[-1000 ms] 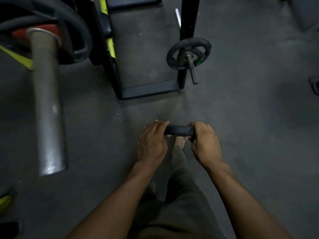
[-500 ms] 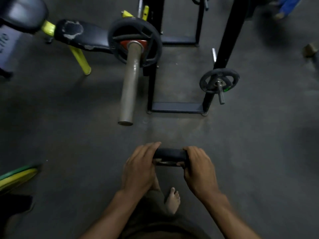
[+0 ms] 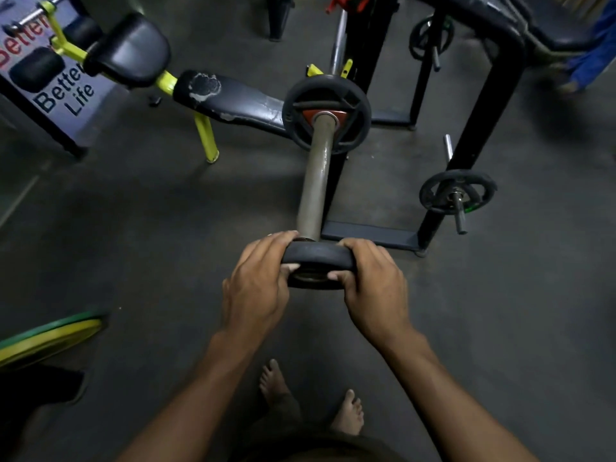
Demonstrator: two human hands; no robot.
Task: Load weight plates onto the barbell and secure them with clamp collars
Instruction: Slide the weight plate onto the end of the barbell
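Left hand (image 3: 255,288) and right hand (image 3: 373,288) both grip small black round weight plate (image 3: 318,258) by rim, at tip of grey steel barbell sleeve (image 3: 315,181). Larger black plate (image 3: 326,113) already loaded. Risk: bore misaligned, plate jams or slips toward bare feet (image 3: 348,413). No collar visible.

Small black plate (image 3: 318,258) meets the tip of the barbell sleeve (image 3: 315,181), with one plate already loaded.

The small round rubber-rimmed plate stands on edge, facing the bar, its metal-ringed centre hole lined up with the sleeve's near end; whether the tip has entered the hole is hidden by the rim. The left hand (image 3: 256,288) grips its left side and the right hand (image 3: 373,288) its right, thumbs hooked over the near face. The grey, worn steel sleeve runs away from the camera to a larger black plate (image 3: 326,115) with spoke-like grip openings, seated at its far end around a red hub.
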